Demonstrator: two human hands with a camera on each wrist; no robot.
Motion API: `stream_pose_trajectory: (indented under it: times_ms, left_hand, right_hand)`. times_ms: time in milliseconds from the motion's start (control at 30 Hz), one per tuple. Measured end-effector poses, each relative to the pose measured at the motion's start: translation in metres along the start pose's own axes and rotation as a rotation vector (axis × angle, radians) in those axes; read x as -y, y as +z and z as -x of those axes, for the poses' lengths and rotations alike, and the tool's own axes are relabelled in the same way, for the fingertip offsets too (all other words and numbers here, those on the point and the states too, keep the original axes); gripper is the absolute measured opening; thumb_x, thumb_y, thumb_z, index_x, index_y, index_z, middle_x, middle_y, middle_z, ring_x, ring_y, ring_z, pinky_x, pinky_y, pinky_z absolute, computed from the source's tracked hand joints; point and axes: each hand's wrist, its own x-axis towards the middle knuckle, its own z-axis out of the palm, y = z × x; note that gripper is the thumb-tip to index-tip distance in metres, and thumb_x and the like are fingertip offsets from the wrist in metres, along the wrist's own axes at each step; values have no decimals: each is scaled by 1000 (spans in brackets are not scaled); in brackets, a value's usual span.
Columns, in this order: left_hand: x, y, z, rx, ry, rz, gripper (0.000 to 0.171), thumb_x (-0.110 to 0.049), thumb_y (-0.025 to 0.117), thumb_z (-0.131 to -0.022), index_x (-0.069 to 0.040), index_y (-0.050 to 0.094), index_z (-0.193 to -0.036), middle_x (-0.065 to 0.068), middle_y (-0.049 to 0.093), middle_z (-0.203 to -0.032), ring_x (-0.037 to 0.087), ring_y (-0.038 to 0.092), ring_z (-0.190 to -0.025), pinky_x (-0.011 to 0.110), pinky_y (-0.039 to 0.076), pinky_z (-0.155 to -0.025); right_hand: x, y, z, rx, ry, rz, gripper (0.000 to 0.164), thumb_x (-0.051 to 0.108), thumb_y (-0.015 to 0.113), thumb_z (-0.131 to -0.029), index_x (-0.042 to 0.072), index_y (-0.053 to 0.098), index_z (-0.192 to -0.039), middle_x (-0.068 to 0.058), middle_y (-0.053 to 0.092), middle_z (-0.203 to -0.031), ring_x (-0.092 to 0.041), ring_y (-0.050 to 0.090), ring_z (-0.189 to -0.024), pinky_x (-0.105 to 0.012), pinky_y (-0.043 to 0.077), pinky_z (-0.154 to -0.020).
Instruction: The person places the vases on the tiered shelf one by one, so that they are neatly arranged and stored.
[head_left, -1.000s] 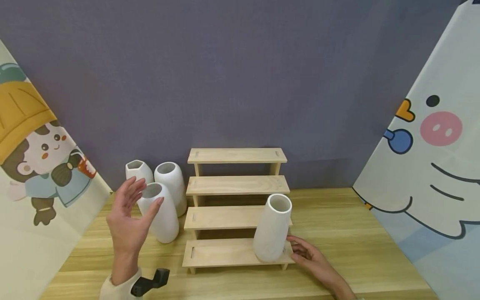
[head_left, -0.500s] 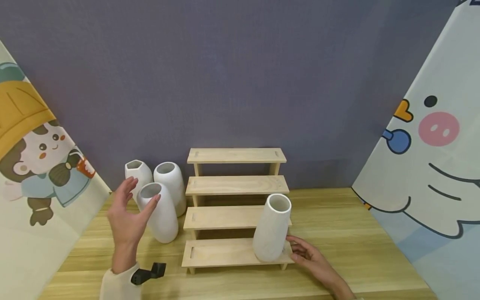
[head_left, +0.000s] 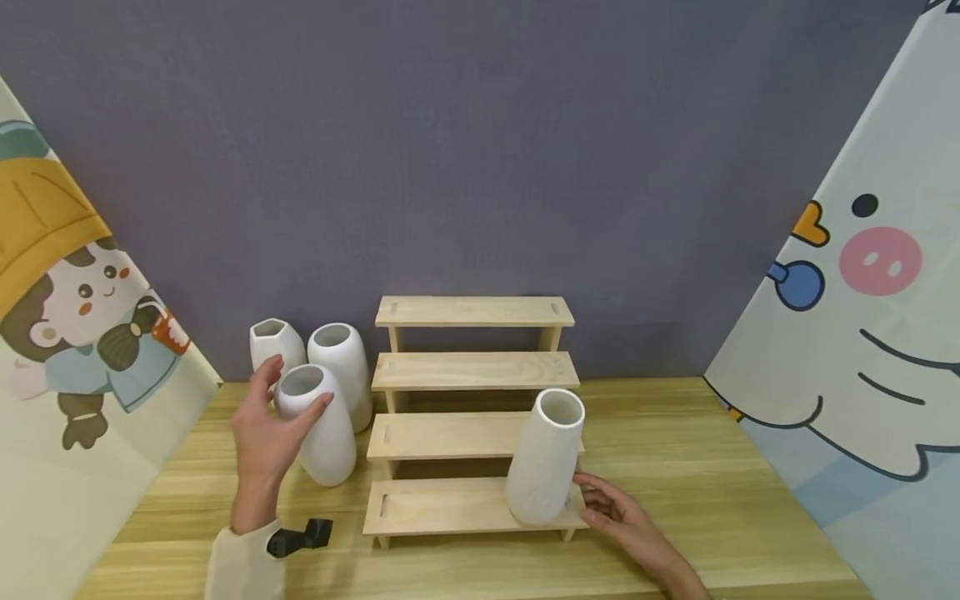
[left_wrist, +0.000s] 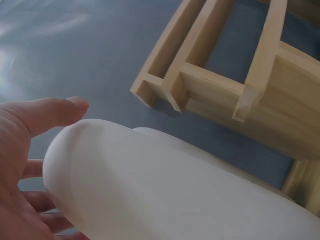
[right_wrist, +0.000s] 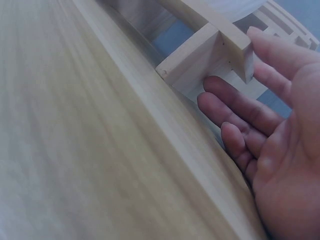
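Observation:
A tapered white vase stands on the table at the left. My left hand is spread around its upper part, thumb tip right at the rim and fingers on the far side. In the left wrist view the fingers curve loosely behind the vase. My right hand is at the right end of a stepped wooden stand, with thumb and index finger at the end of the lowest board. The other fingers curl beneath that board in the right wrist view. Another white vase stands on the lowest step.
Behind the left vase stand a round-mouthed white vase and a white vase with an angular mouth, close together. A dark grey wall rises behind the stand, with cartoon panels on both sides.
My left hand has moved right and closer in around the front vase, its thumb now over the rim. The right hand, stand and vases stay where they were.

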Motion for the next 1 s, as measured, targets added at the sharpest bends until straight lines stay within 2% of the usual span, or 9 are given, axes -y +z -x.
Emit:
stream_pose_trajectory:
  times_ms: [100,333,633,1000]
  left_hand:
    - [2,1,1,27,-12,-10,77,-5,88,-66,3,56,-135,28,61,-133,39,59,-114,8,34,-86]
    - [4,2,1,78,-54,-68,78,-12,89,-67,-2,56,-137,25,64,-129,35,60,-104,23,37,-79]
    - [4,3,0,84,-75,-86,75,-15,88,-70,-2,55,-136,26,64,-127,38,60,-107,26,36,-79]
    - [7,2,0,126,-116,-99,73,-18,88,-71,-3,56,-136,26,63,-127,34,59,-105,20,35,-77]
  right_hand:
    - [-1,0,0,6,-6,-5,48,9,46,-105,-2,35,-151,16,61,-126,0,59,-115,-22,52,-93]
    - [0,-1,0,12,4,-11,48,9,46,-105,-1,35,-151,14,61,-127,0,60,-115,-22,52,-93]
    - [0,-1,-1,-4,3,6,48,9,47,-105,-2,36,-150,21,59,-127,1,59,-114,-22,51,-93]
    - [2,0,0,2,9,2,48,10,47,-105,-2,36,-150,18,61,-126,1,59,-114,-21,51,-93]
